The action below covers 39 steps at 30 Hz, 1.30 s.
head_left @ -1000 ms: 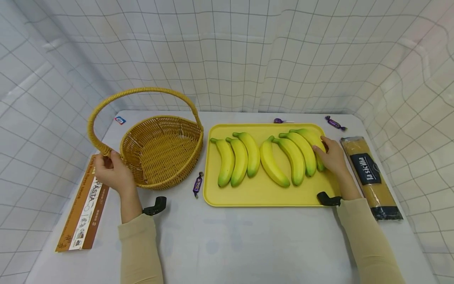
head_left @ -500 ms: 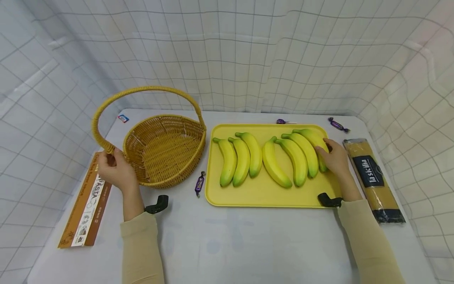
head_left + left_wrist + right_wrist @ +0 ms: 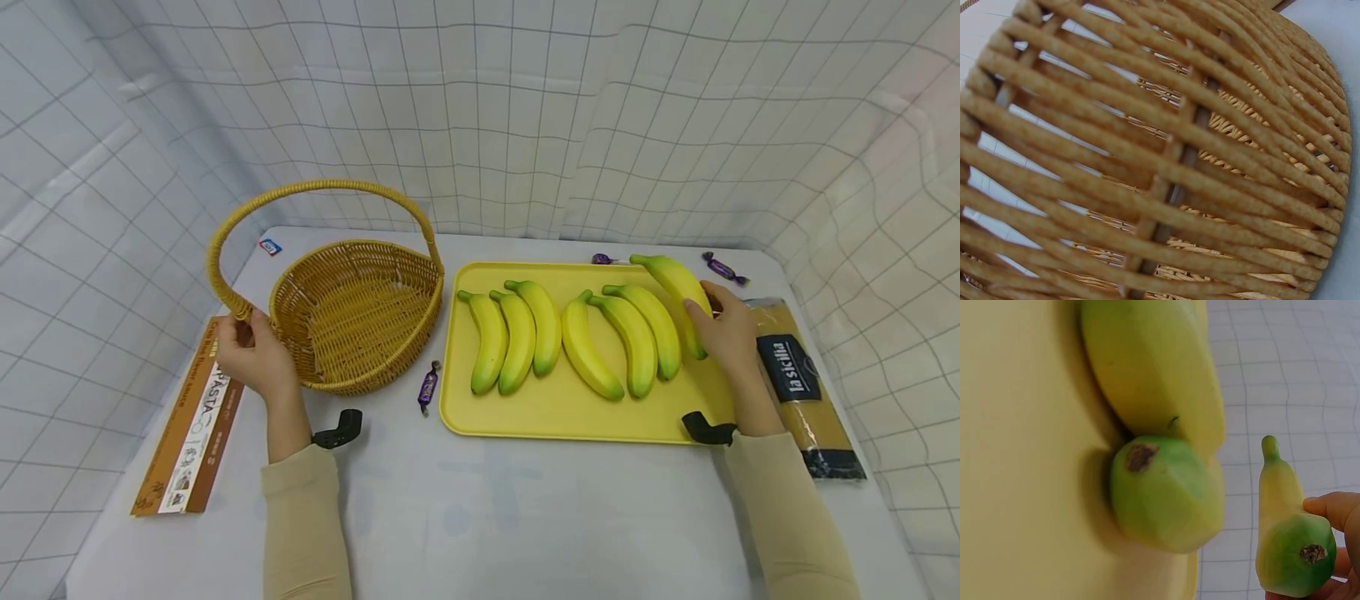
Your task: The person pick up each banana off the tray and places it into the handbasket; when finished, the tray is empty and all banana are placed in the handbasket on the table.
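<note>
Clock hours as seen in head view.

Left hand [image 3: 261, 357]: pinching the lower left end of the handle [image 3: 322, 185], at the basket's [image 3: 408, 350] 8 o'clock. Left wrist cam is all basket weave, fingers hidden there.

Right hand [image 3: 729, 329]: gripping a banana [image 3: 678, 287] between thumb and fingers, at the tray's [image 3: 555, 417] 2 o'clock. Stem points to 11. Right wrist cam shows that banana off the tray and apart from the others.

Tray: yellow, at the basket's 3 o'clock, near it. Six more on it: left trio [image 3: 517, 346] toward 9, right trio [image 3: 633, 342] toward 3, stems up around 11.

Around: candy [image 3: 428, 388] between basket and tray, at the tray's 9. Lollipop [image 3: 602, 259] just past the tray rim at 12, stick partly behind the held banana's stem. Second candy [image 3: 724, 268] at 2. Pasta bag [image 3: 797, 367] at 3, partly behind the right hand and wrist. Pasta box [image 3: 191, 417] at the basket's 8. Small packet [image 3: 270, 247] at the basket's 10.
</note>
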Tool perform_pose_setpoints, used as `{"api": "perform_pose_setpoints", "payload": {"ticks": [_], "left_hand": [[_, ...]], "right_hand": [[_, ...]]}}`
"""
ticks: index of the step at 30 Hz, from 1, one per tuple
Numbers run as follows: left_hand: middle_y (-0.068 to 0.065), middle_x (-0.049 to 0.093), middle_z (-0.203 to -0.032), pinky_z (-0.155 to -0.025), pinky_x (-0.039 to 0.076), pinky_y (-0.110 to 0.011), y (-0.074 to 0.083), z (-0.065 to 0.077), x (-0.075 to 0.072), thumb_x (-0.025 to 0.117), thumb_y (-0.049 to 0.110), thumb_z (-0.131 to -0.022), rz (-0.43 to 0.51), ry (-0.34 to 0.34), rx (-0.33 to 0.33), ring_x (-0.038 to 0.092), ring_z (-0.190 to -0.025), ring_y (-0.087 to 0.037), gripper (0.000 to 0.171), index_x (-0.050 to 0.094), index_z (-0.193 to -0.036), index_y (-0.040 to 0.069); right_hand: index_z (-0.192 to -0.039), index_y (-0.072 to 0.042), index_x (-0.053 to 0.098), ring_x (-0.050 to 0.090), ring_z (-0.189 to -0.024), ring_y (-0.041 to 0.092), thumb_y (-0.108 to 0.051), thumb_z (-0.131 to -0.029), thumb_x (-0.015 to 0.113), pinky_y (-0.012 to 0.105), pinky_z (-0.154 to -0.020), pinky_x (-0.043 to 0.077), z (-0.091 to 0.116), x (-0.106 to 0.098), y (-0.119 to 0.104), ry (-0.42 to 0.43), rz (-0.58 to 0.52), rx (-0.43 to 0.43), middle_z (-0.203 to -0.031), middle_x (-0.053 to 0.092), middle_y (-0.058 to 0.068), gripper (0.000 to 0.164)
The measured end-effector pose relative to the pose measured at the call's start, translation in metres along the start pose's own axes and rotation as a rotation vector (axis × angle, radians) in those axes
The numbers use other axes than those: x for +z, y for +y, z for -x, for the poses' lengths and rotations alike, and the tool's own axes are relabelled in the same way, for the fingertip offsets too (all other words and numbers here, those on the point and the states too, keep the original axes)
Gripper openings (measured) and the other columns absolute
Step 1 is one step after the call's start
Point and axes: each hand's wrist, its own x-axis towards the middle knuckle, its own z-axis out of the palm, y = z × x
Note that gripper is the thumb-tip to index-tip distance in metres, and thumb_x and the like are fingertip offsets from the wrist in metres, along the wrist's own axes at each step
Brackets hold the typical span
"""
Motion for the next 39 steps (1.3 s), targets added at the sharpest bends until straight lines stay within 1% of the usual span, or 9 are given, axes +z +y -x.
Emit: {"api": "perform_pose_setpoints", "payload": {"ticks": [5, 10, 12, 14, 16, 18, 26, 31, 39], "left_hand": [[0.017, 0.056, -0.086, -0.081, 0.044, -0.02, 0.0, 0.0, 0.0, 0.059, 0.012, -0.096, -0.008, 0.005, 0.002, 0.056, -0.087, -0.003, 0.02, 0.07, -0.109, 0.001], [0.016, 0.056, -0.086, -0.08, 0.043, -0.02, -0.002, -0.002, 0.002, 0.058, 0.008, -0.096, -0.013, 0.014, -0.012, 0.054, -0.085, -0.002, 0.02, 0.069, -0.111, 0.0], [0.016, 0.056, -0.086, -0.08, 0.043, -0.02, -0.003, -0.003, 0.003, 0.057, 0.007, -0.096, -0.021, 0.017, -0.016, 0.054, -0.085, -0.002, 0.021, 0.069, -0.112, -0.001], [0.016, 0.055, -0.086, -0.08, 0.042, -0.02, -0.004, -0.004, 0.003, 0.057, 0.007, -0.097, -0.029, 0.016, -0.014, 0.054, -0.085, -0.001, 0.022, 0.068, -0.112, -0.002], [0.017, 0.055, -0.086, -0.08, 0.042, -0.02, -0.003, -0.004, 0.002, 0.057, 0.009, -0.097, -0.033, 0.011, -0.01, 0.053, -0.085, -0.001, 0.021, 0.069, -0.112, -0.001], [0.017, 0.055, -0.085, -0.08, 0.042, -0.02, -0.003, -0.003, 0.002, 0.057, 0.01, -0.097, -0.03, 0.005, -0.004, 0.053, -0.084, -0.002, 0.021, 0.069, -0.111, 0.001], [0.016, 0.056, -0.084, -0.077, 0.041, -0.021, -0.002, -0.001, 0.0, 0.058, 0.013, -0.097, -0.002, -0.007, 0.021, 0.053, -0.082, -0.004, 0.02, 0.071, -0.109, 0.004], [0.017, 0.057, -0.084, -0.077, 0.042, -0.021, -0.002, 0.0, 0.001, 0.058, 0.013, -0.097, 0.0, -0.008, 0.024, 0.053, -0.081, -0.003, 0.02, 0.071, -0.11, 0.003], [0.016, 0.056, -0.087, -0.079, 0.041, -0.02, -0.002, -0.002, 0.001, 0.059, 0.013, -0.097, -0.032, 0.013, -0.02, 0.053, -0.085, -0.002, 0.021, 0.07, -0.111, 0.002]], "right_hand": [[-0.143, -0.001, 0.047, 0.057, -0.114, 0.038, -0.029, -0.099, 0.055, 0.033, -0.085, 0.044, 0.004, 0.002, -0.026, 0.021, 0.01, -0.06, -0.13, 0.058, 0.026, 0.053], [-0.14, -0.001, 0.051, 0.059, -0.109, 0.035, -0.026, -0.098, 0.059, 0.022, -0.083, 0.041, 0.005, 0.01, -0.051, 0.02, -0.033, -0.139, -0.124, 0.062, 0.025, 0.05], [-0.139, -0.001, 0.052, 0.059, -0.109, 0.035, -0.025, -0.097, 0.059, 0.027, -0.085, 0.043, 0.006, 0.015, -0.062, 0.004, -0.054, -0.168, -0.124, 0.062, 0.024, 0.049], [-0.139, -0.001, 0.052, 0.058, -0.11, 0.036, -0.025, -0.097, 0.06, 0.035, -0.089, 0.045, 0.006, 0.019, -0.074, -0.018, -0.08, -0.188, -0.125, 0.062, 0.024, 0.048], [-0.139, -0.001, 0.052, 0.058, -0.111, 0.037, -0.024, -0.097, 0.06, 0.044, -0.092, 0.046, 0.007, 0.024, -0.086, -0.042, -0.101, -0.212, -0.126, 0.061, 0.024, 0.048], [-0.138, -0.001, 0.053, 0.058, -0.112, 0.038, -0.023, -0.097, 0.061, 0.05, -0.093, 0.046, 0.007, 0.03, -0.098, -0.063, -0.12, -0.241, -0.126, 0.061, 0.024, 0.047], [-0.137, -0.003, 0.055, 0.06, -0.111, 0.033, -0.018, -0.094, 0.066, 0.047, -0.093, 0.048, 0.012, 0.063, -0.149, -0.158, -0.203, -0.344, -0.126, 0.062, 0.019, 0.047], [-0.136, -0.002, 0.056, 0.062, -0.109, 0.029, -0.017, -0.093, 0.067, 0.043, -0.091, 0.05, 0.018, 0.087, -0.182, -0.225, -0.24, -0.426, -0.124, 0.064, 0.017, 0.046], [-0.134, -0.002, 0.057, 0.063, -0.109, 0.023, -0.02, -0.093, 0.067, 0.034, -0.089, 0.052, 0.019, 0.132, -0.233, -0.299, -0.255, -0.557, -0.128, 0.064, 0.014, 0.046]]}}
